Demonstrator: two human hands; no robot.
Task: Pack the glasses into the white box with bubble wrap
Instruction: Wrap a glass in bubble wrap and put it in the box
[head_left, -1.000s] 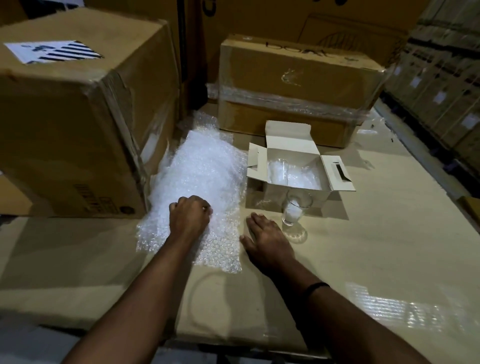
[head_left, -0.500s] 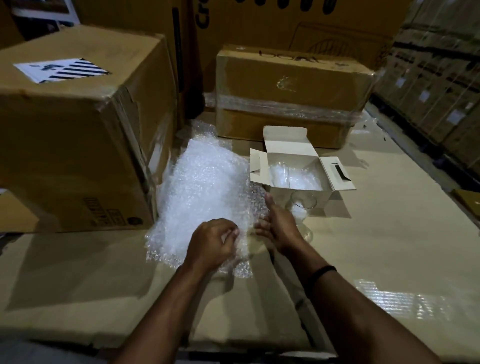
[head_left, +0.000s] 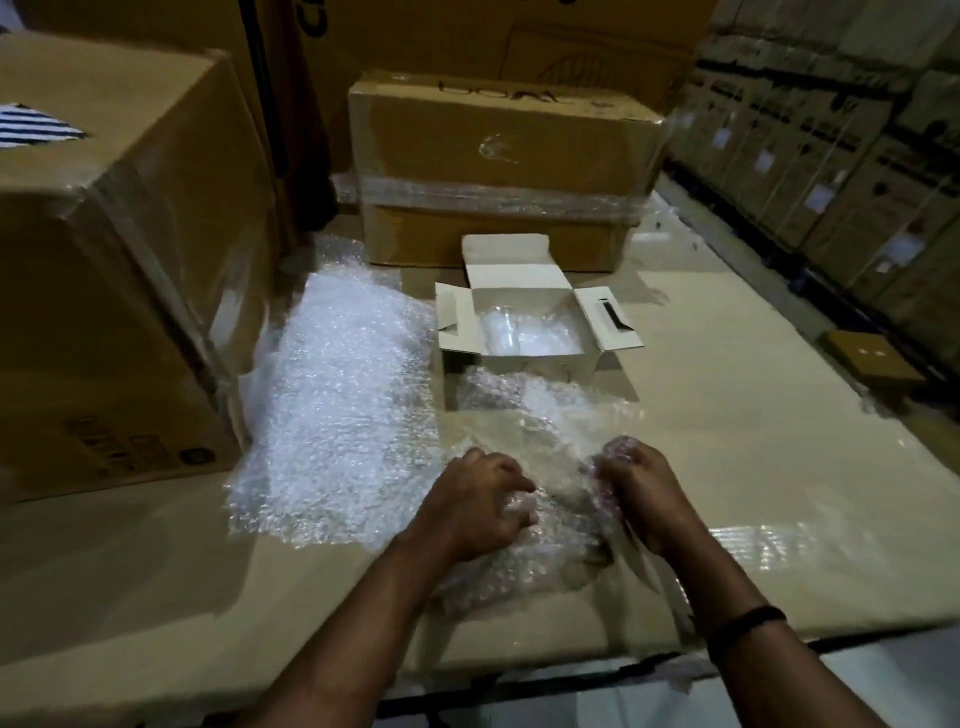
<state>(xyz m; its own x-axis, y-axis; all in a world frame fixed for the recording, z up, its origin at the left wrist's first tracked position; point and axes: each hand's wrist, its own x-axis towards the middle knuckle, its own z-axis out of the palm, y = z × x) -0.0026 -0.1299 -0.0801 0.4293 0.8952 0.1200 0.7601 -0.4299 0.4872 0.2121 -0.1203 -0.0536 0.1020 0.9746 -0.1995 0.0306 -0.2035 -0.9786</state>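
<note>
The left hand (head_left: 475, 499) and right hand (head_left: 641, 488) each clutch a bubble wrap sheet (head_left: 545, 415) on the desk (head_left: 753, 467) before the white box (head_left: 451, 317). Light, limp, slippery: bunched edges probably grip best.

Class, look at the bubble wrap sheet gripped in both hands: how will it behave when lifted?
Probably floppy: the bubble wrap sheet sags and crumples between the left hand and right hand. Likely very light, being thin and see-through. It may slip, given its glossy sheen.

Dim storeroom — stacked cardboard cartons (head_left: 498, 171) around.
</note>
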